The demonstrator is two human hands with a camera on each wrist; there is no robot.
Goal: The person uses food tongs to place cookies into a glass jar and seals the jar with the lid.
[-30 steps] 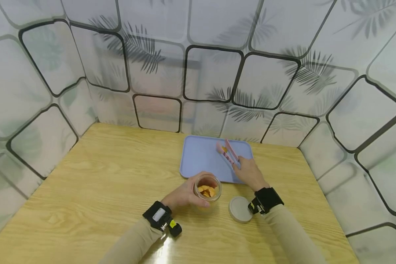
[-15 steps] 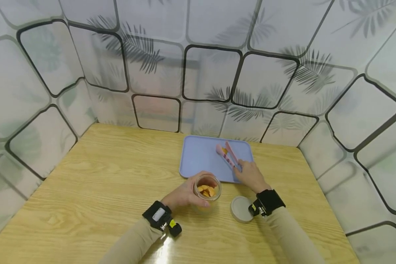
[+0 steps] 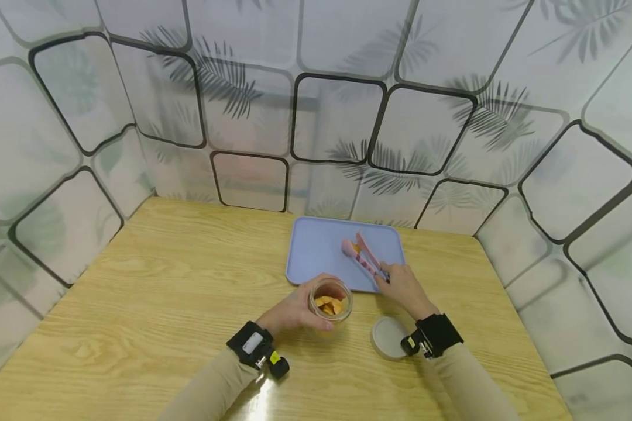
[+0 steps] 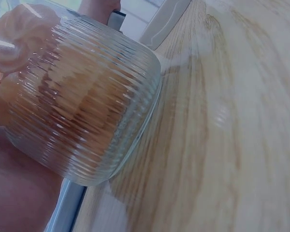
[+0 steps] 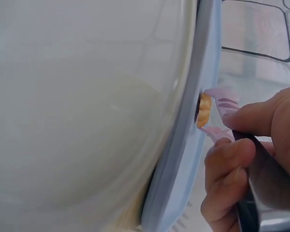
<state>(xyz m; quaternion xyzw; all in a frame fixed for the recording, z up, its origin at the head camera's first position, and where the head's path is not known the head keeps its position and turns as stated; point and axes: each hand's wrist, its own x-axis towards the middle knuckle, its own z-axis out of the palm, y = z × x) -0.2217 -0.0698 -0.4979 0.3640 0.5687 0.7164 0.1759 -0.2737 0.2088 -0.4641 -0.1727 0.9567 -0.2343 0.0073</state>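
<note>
My left hand [image 3: 295,309] is wrapped round a ribbed glass jar [image 4: 94,92] standing on the table. Orange-yellow snack pieces [image 3: 329,305] show through its uncovered mouth. My right hand [image 3: 404,287] grips pink tongs [image 3: 367,263] with a dark handle part [image 5: 261,169], over the right side of a light blue tray [image 3: 316,248]. Between the tong tips is one ridged orange-yellow piece [image 5: 204,110]; whether it is clear of the tray I cannot tell. A round off-white lid [image 3: 387,339] lies on the table below my right wrist and fills much of the right wrist view.
The wood-grain table [image 3: 189,263] reaches back to a patterned curtain [image 3: 253,117] that encloses it on the back and both sides. The tray's far edge is near the curtain, and the jar stands just in front of the tray's near edge.
The right hand and tongs have drawn slightly toward me, and the piece has moved with the tips. The lid has shifted a little right and nearer. The left hand and jar stay put.
</note>
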